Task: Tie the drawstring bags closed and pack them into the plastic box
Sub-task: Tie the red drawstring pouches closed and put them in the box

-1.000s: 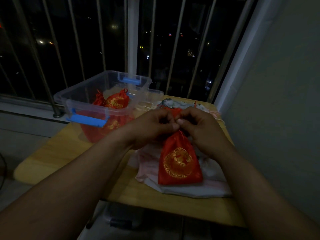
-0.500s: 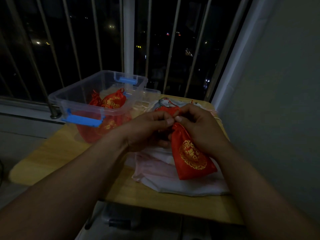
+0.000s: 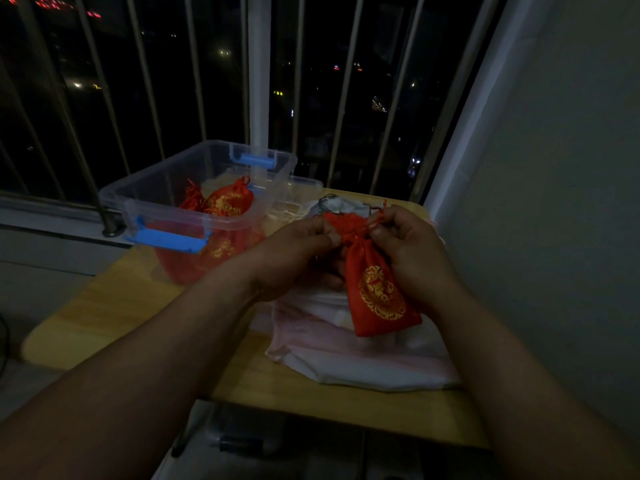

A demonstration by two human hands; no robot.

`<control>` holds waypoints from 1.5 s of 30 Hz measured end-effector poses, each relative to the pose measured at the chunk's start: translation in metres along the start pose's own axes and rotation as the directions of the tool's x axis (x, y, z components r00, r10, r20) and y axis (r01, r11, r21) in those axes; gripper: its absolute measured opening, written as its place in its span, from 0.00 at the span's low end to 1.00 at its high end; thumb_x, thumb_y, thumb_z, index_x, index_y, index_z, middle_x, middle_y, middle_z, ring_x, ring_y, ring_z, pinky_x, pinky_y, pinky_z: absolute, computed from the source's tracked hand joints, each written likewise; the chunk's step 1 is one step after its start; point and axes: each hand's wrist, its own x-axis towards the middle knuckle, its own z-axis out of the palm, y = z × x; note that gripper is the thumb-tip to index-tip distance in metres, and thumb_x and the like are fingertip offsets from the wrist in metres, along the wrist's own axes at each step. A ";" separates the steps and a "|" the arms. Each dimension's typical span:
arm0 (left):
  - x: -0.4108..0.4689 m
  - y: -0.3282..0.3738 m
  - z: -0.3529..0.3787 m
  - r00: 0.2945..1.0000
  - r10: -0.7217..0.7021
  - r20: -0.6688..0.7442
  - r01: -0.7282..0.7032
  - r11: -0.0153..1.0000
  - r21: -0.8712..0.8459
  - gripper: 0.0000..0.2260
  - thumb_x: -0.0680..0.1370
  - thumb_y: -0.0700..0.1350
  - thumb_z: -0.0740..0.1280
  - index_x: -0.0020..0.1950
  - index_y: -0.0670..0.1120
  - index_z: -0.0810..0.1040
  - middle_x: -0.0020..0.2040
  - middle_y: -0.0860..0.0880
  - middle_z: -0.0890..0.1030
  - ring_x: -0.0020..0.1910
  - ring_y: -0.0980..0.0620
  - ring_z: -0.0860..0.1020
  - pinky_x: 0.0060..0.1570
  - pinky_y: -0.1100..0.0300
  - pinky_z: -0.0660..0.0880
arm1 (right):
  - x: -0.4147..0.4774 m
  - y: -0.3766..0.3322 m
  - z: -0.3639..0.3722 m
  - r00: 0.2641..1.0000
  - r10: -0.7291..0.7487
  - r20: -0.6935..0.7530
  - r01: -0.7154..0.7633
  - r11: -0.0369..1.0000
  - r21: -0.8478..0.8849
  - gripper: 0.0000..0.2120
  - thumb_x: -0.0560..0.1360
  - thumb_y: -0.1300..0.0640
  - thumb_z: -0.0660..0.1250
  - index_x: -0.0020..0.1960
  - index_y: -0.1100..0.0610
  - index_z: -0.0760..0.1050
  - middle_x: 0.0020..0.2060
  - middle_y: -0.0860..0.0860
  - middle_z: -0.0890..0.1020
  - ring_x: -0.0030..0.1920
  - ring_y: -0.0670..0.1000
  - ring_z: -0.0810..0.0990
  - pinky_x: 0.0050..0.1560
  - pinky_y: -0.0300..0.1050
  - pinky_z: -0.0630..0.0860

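Note:
A red drawstring bag [image 3: 377, 292] with a gold round emblem hangs tilted above the table, its neck gathered tight. My left hand [image 3: 298, 254] pinches the cord at the left of the neck. My right hand [image 3: 408, 247] pinches the cord at the right. The clear plastic box [image 3: 149, 195] with blue latches stands at the back left of the wooden table [image 3: 104, 306]. Inside it lie tied red bags [image 3: 225, 202].
A heap of pale pink and white cloth bags [image 3: 346, 355] lies under my hands on the right half of the table. Window bars [image 3: 149, 81] run behind the box. A grey wall [image 3: 554, 202] stands close on the right.
The red bag has been lifted and swung to the right, its bottom now pointing right and down. Its neck has drawn tighter as both hands pulled apart.

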 end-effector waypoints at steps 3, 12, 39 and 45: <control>-0.002 0.001 0.002 0.999 0.015 -0.033 -0.013 0.999 0.035 0.09 0.85 0.38 0.59 0.46 0.43 0.73 0.38 0.47 0.81 0.36 0.52 0.82 0.38 0.59 0.81 | 0.000 0.000 0.003 1.000 0.018 -0.016 -0.018 1.000 -0.021 0.06 0.83 0.61 0.64 0.53 0.56 0.79 0.48 0.52 0.86 0.51 0.53 0.85 0.55 0.53 0.82; -0.006 0.002 0.002 0.996 -0.082 -0.039 0.089 0.974 0.208 0.20 0.83 0.55 0.66 0.59 0.36 0.79 0.52 0.38 0.85 0.51 0.41 0.85 0.58 0.45 0.82 | 0.009 -0.001 0.010 0.996 0.014 -0.090 -0.024 0.994 -0.107 0.05 0.82 0.59 0.65 0.51 0.53 0.79 0.47 0.52 0.85 0.50 0.55 0.84 0.55 0.62 0.81; 0.001 -0.009 -0.004 0.896 -0.047 -0.442 -0.005 0.993 -0.117 0.10 0.88 0.45 0.57 0.55 0.39 0.73 0.34 0.42 0.80 0.25 0.48 0.76 0.25 0.61 0.72 | 0.067 -0.110 0.081 0.991 0.137 -0.001 -0.124 0.898 0.422 0.07 0.83 0.61 0.64 0.46 0.58 0.76 0.32 0.54 0.76 0.20 0.43 0.71 0.19 0.34 0.63; 0.002 -0.010 -0.002 0.908 -0.040 -0.417 -0.001 0.995 -0.098 0.10 0.87 0.45 0.57 0.56 0.40 0.73 0.36 0.43 0.80 0.27 0.48 0.76 0.26 0.61 0.73 | 0.108 -0.112 0.109 0.975 0.220 0.018 -0.219 0.951 0.220 0.15 0.83 0.48 0.65 0.49 0.61 0.77 0.36 0.57 0.81 0.30 0.51 0.78 0.28 0.41 0.73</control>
